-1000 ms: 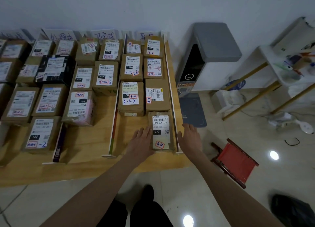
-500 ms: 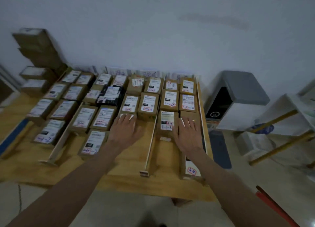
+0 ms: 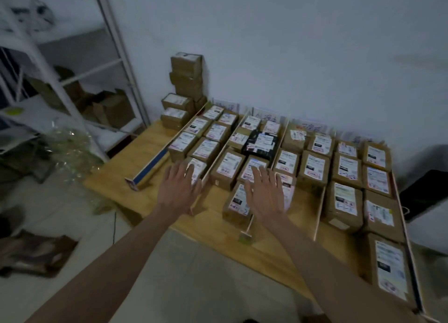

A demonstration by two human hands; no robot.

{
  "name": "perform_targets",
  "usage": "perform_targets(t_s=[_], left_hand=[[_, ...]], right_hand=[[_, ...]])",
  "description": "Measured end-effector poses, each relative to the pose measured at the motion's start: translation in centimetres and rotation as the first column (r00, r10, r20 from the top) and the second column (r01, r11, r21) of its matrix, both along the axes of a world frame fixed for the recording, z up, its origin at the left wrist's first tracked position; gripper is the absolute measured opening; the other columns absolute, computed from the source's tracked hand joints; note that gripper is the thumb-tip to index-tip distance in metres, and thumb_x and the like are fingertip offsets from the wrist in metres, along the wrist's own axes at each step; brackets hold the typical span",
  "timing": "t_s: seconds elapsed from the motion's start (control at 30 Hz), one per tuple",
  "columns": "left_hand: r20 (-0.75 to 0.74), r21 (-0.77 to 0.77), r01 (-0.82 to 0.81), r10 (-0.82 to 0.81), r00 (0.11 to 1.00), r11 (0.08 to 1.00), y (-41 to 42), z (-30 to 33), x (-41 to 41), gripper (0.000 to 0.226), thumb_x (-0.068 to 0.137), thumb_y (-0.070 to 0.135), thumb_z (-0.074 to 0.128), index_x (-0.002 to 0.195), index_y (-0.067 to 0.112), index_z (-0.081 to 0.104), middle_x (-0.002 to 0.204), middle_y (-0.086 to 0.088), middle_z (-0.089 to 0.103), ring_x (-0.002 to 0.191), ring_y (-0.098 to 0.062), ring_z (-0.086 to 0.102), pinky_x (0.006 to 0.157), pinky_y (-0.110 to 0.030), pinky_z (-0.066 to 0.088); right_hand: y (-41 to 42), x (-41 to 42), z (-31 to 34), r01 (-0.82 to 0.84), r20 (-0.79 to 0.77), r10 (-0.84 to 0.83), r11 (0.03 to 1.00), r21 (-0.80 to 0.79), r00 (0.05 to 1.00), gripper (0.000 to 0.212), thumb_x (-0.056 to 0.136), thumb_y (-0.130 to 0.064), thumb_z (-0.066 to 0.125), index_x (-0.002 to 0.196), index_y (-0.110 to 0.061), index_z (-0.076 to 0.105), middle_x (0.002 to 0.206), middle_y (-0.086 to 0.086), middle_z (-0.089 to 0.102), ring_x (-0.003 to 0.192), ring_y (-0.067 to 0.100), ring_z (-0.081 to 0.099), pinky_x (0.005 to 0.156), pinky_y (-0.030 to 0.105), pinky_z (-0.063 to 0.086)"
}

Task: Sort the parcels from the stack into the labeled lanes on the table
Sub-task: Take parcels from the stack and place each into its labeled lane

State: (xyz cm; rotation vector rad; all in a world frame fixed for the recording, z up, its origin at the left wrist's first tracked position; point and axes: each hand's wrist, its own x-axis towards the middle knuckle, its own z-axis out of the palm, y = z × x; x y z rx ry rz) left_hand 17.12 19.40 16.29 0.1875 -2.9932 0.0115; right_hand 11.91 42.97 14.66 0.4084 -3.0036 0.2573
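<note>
Many brown labelled parcels fill several lanes on the wooden table [image 3: 150, 150], split by thin white dividers [image 3: 319, 208]. A stack of brown parcels [image 3: 186, 77] stands at the table's far left corner against the wall, with two more boxes [image 3: 174, 111] beside it. My left hand [image 3: 178, 188] is stretched out with fingers spread, over the nearest parcel of the leftmost lane [image 3: 197, 168]. My right hand [image 3: 265, 193], also spread and empty, hovers over the front parcels of the second lane [image 3: 238, 202]. A black parcel [image 3: 261, 144] lies in the second lane. The last placed parcel [image 3: 390, 271] lies at the right lane's front.
A blue-and-white strip [image 3: 150, 166] borders the lanes on the left. White paper lane labels [image 3: 268, 116] lean on the wall. A white metal shelf rack [image 3: 60, 80] with cartons stands left of the table, with clear plastic wrap [image 3: 68, 148] and clutter on the floor. A dark bin [image 3: 421, 194] stands at right.
The view swung left from the rightmost lane toward the stack. Both hands left the parcel set down in the right lane and moved left across the table, empty and spread.
</note>
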Motion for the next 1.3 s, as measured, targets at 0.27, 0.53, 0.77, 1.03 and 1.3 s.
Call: perform_targets(t_s=[0.27,0.53,0.77,1.03,1.3], left_hand=[[-0.006,0.025,-0.111,0.111,0.994,0.993,-11.3,-0.4,1.1,0.062,0.098,0.053,0.022,0.144,0.015,0.041,0.151,-0.006,0.039,0.143,-0.025,0.029,0.121,-0.044,0.018],[0.022,0.027,-0.14,0.139,0.99,0.99,-21.2,-1.5,-4.2,0.061,0.101,0.052,0.022,0.15,0.018,0.032,0.157,-0.004,0.031,0.147,-0.022,0.021,0.122,-0.043,0.014],[0.081,0.03,-0.106,0.103,0.991,0.994,-28.9,-2.4,-11.9,0.06,0.101,0.051,0.024,0.15,0.016,0.033,0.155,-0.004,0.033,0.146,-0.022,0.023,0.122,-0.041,0.012],[0.082,0.005,-0.067,0.066,0.994,0.998,-34.1,-3.6,-20.7,0.061,0.099,0.054,0.024,0.146,0.017,0.04,0.149,-0.004,0.043,0.141,-0.022,0.033,0.121,-0.042,0.017],[0.121,-0.008,0.054,-0.053,0.991,0.999,-38.4,-4.9,-30.9,0.06,0.1,0.052,0.026,0.146,0.015,0.039,0.147,-0.007,0.043,0.14,-0.024,0.034,0.12,-0.042,0.018]], right_hand=[[-12.0,-1.3,0.1,-0.077,-0.024,0.077,0.997,-0.02,0.997,0.057,0.105,-0.046,0.02,0.152,-0.018,0.034,0.156,0.004,0.038,0.146,0.025,0.03,0.123,0.045,0.017],[-22.5,-8.1,-1.6,-0.141,-0.018,0.141,0.99,-0.003,0.99,0.055,0.104,-0.045,0.021,0.149,-0.017,0.036,0.152,0.004,0.041,0.142,0.024,0.034,0.12,0.044,0.022],[-29.6,-16.1,-3.0,-0.059,0.027,0.061,0.996,-0.063,0.998,0.054,0.104,-0.044,0.026,0.149,-0.017,0.036,0.152,0.005,0.043,0.142,0.024,0.036,0.12,0.044,0.026],[-33.8,-22.5,-3.9,0.024,0.052,-0.02,0.996,-0.082,0.998,0.05,0.104,-0.043,0.031,0.146,-0.018,0.038,0.147,0.005,0.046,0.137,0.024,0.04,0.118,0.043,0.029],[-38.2,-29.2,-4.8,0.125,0.088,-0.118,0.989,-0.083,0.989,0.052,0.104,-0.041,0.031,0.148,-0.015,0.037,0.148,0.006,0.044,0.139,0.025,0.037,0.119,0.045,0.026]])
